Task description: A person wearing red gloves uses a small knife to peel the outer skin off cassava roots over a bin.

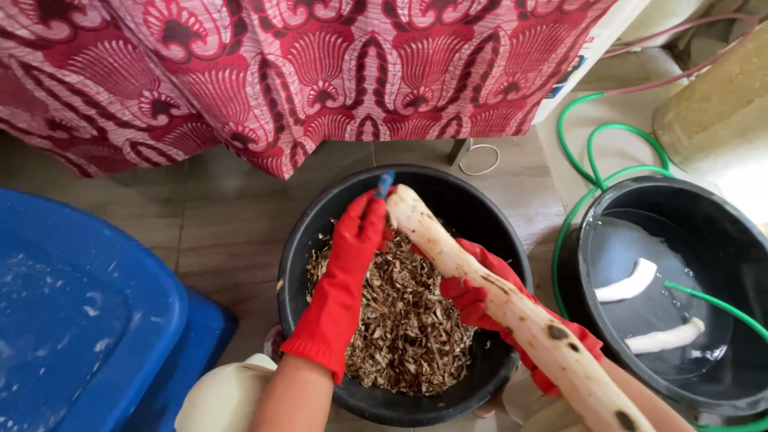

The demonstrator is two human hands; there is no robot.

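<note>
Both my hands wear red rubber gloves. My left hand (pixel 352 248) grips a small blue-handled tool (pixel 385 184), its blade hidden, held against the far tip of a long pale peeled root (pixel 512 308). My right hand (pixel 472 292) clasps the root from below at its middle. The root slants from the bottom right up over a black bucket (pixel 480 208). It shows a few dark spots near its lower end. Brown peelings (pixel 408 328) fill the bottom of that bucket.
A second black bucket (pixel 720 216) at the right holds water and two white peeled pieces (pixel 628 282). A green hose (pixel 592 152) loops behind and into it. A blue plastic tub (pixel 80 320) stands at left. Red patterned cloth (pixel 320 64) hangs across the top.
</note>
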